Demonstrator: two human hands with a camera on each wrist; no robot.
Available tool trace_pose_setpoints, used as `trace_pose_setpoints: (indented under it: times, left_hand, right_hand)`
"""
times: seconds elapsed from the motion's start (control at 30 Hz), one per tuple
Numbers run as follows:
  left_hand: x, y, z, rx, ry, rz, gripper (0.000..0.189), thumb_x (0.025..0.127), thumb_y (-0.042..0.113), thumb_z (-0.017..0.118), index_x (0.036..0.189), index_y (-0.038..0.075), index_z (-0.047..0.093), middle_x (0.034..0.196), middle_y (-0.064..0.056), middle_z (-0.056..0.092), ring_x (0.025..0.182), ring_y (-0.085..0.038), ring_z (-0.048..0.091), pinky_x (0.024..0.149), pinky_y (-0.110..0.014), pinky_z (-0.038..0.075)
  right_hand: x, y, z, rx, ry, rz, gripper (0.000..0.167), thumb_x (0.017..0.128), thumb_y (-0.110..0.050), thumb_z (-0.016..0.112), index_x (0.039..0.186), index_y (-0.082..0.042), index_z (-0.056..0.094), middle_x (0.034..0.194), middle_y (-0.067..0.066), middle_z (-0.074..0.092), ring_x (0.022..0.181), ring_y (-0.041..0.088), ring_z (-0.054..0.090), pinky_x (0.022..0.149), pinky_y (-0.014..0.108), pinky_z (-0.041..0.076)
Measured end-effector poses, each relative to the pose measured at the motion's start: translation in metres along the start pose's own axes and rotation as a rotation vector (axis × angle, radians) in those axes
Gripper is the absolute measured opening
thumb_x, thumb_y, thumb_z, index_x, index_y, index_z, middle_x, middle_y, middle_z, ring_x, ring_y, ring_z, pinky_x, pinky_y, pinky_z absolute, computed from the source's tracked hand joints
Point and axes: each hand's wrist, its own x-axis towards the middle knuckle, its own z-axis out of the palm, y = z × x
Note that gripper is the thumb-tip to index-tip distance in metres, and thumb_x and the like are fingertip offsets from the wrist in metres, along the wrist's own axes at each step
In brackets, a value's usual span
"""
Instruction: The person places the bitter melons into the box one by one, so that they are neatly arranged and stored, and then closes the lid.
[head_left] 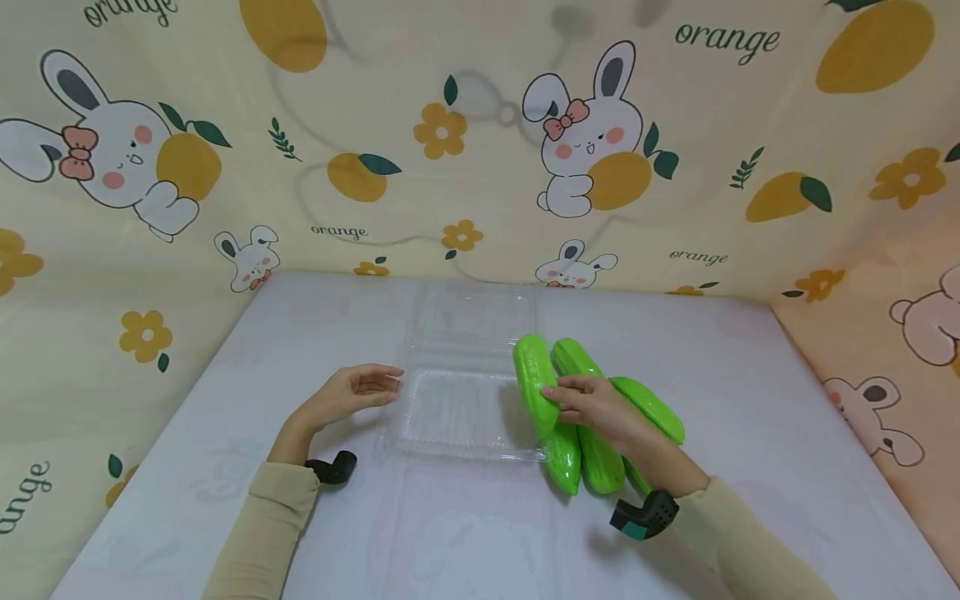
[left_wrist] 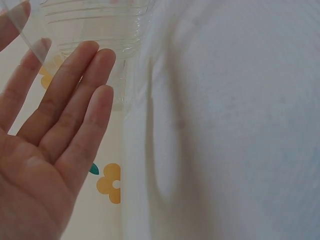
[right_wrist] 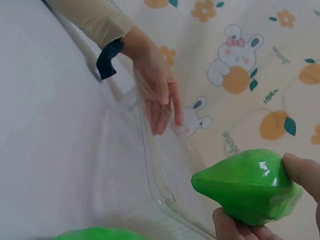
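My right hand (head_left: 603, 408) pinches a glossy bright green cucumber (head_left: 534, 375) between thumb and fingers, above the right side of a clear plastic box (head_left: 465, 417). In the right wrist view, the held cucumber (right_wrist: 245, 185) shows a faceted skin and a pointed end. Under and beside that hand lie several more green cucumbers (head_left: 602, 467), partly hidden by it. My left hand (head_left: 352, 390) is at the box's left edge, fingers loosely extended and holding nothing. Whether its fingertips touch the plastic, I cannot tell. The left wrist view shows the palm and fingers (left_wrist: 65, 115) beside the box.
The box's clear lid (head_left: 476, 315) lies folded back behind its base, toward the far edge. All stands on a white-covered table (head_left: 315, 533). A patterned cloth (head_left: 480, 108) with rabbits and oranges rises behind and along both sides.
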Motion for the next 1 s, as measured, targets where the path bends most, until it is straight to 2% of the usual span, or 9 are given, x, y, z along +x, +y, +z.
trace_pose_setpoints:
  times: [0.07,0.17,0.3,0.4,0.47,0.57,0.67,0.83,1.0]
  left_hand:
    - [0.000,0.000,0.000,-0.005,-0.001,0.006,0.050,0.091,0.023,0.067,0.134,0.000,0.053,0.128,-0.023,0.063,0.117,-0.033,0.062,0.086,-0.015,0.051]
    - [0.001,0.000,0.001,-0.009,-0.002,0.013,0.051,0.091,0.023,0.068,0.134,0.000,0.053,0.128,-0.023,0.063,0.116,-0.030,0.063,0.086,-0.016,0.051]
    - [0.000,0.000,0.001,-0.009,0.004,0.014,0.051,0.090,0.023,0.068,0.134,0.000,0.053,0.127,-0.023,0.063,0.110,-0.016,0.065,0.085,-0.016,0.052]
    - [0.000,0.000,0.001,-0.007,0.006,0.018,0.051,0.091,0.023,0.068,0.134,0.000,0.053,0.127,-0.023,0.063,0.107,-0.009,0.064,0.085,-0.016,0.052]
    - [0.000,-0.001,0.001,-0.007,0.004,0.015,0.051,0.091,0.023,0.068,0.134,0.000,0.053,0.127,-0.023,0.063,0.108,-0.012,0.065,0.085,-0.016,0.052]
    - [0.000,-0.001,0.000,-0.007,-0.001,0.011,0.051,0.091,0.023,0.068,0.134,0.000,0.053,0.127,-0.023,0.063,0.114,-0.025,0.064,0.085,-0.016,0.051]
    - [0.000,-0.001,0.000,-0.003,-0.005,0.011,0.051,0.091,0.023,0.067,0.134,0.000,0.053,0.127,-0.023,0.063,0.117,-0.031,0.062,0.086,-0.015,0.051]
    - [0.000,-0.001,0.000,-0.006,0.000,0.006,0.050,0.091,0.023,0.067,0.134,0.000,0.053,0.127,-0.023,0.063,0.113,-0.024,0.064,0.085,-0.016,0.051]
    - [-0.001,-0.002,0.000,0.005,0.005,0.000,0.050,0.091,0.024,0.068,0.134,0.001,0.054,0.127,-0.022,0.064,0.112,-0.021,0.064,0.084,-0.016,0.051]
  right_hand:
    - [0.001,0.000,0.002,0.006,-0.004,0.004,0.064,0.094,-0.031,0.061,0.137,0.011,0.038,0.131,0.018,0.052,0.099,0.009,0.060,0.100,0.033,0.051]
    - [0.002,-0.002,0.005,0.019,-0.009,0.006,0.065,0.094,-0.030,0.061,0.138,0.012,0.037,0.134,0.022,0.051,0.103,0.012,0.061,0.101,0.034,0.050]
    - [0.003,-0.004,0.009,0.026,-0.018,-0.001,0.072,0.095,-0.031,0.060,0.143,0.013,0.030,0.145,0.029,0.042,0.113,0.019,0.062,0.105,0.039,0.048]
    - [0.005,-0.005,0.013,0.038,-0.016,-0.004,0.069,0.095,-0.029,0.060,0.142,0.013,0.032,0.142,0.029,0.045,0.107,0.017,0.065,0.103,0.038,0.050]
    - [0.007,-0.004,0.016,0.041,-0.020,-0.009,0.066,0.095,-0.028,0.060,0.140,0.012,0.035,0.137,0.027,0.050,0.103,0.015,0.066,0.100,0.036,0.052]
    - [0.010,-0.002,0.022,0.039,-0.014,-0.017,0.061,0.095,-0.027,0.061,0.137,0.012,0.040,0.131,0.024,0.055,0.098,0.014,0.067,0.098,0.035,0.053]
    - [0.010,-0.003,0.027,0.027,-0.013,-0.031,0.062,0.095,-0.026,0.061,0.137,0.013,0.039,0.133,0.027,0.054,0.106,0.023,0.067,0.102,0.040,0.050]
    - [0.010,-0.005,0.034,0.015,-0.021,-0.043,0.065,0.094,-0.027,0.062,0.139,0.013,0.037,0.138,0.029,0.051,0.116,0.035,0.063,0.106,0.044,0.047]
    - [0.014,-0.006,0.042,0.011,-0.018,-0.038,0.062,0.093,-0.027,0.063,0.138,0.010,0.040,0.135,0.026,0.055,0.110,0.026,0.066,0.103,0.043,0.049]
